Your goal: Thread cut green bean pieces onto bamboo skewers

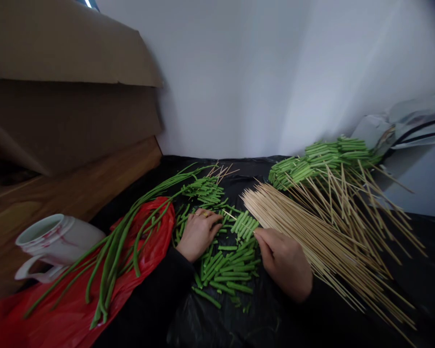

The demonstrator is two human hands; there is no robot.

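Note:
My right hand [286,258] pinches the near end of a thin wooden skewer. Several short green bean pieces [245,225] are threaded side by side on it, and its pointed tip sticks out at the far left. To the left, my left hand [199,232] bends over loose cut beans, thumb and forefinger apart, with a ring on one finger. Its fingertips are partly hidden among the beans. Between and below both hands lies a pile of cut green beans [232,270]. Beyond my left hand rests a bunch of bean pieces [205,190] with skewers poking out.
Bare bamboo skewers [304,227] lie fanned out at right. Stacked bean skewers [322,159] sit behind them. Long whole beans [119,237] cross a red plastic bag [152,246] at left, beside a tipped white pitcher [63,241]. A cardboard box [72,82] stands far left.

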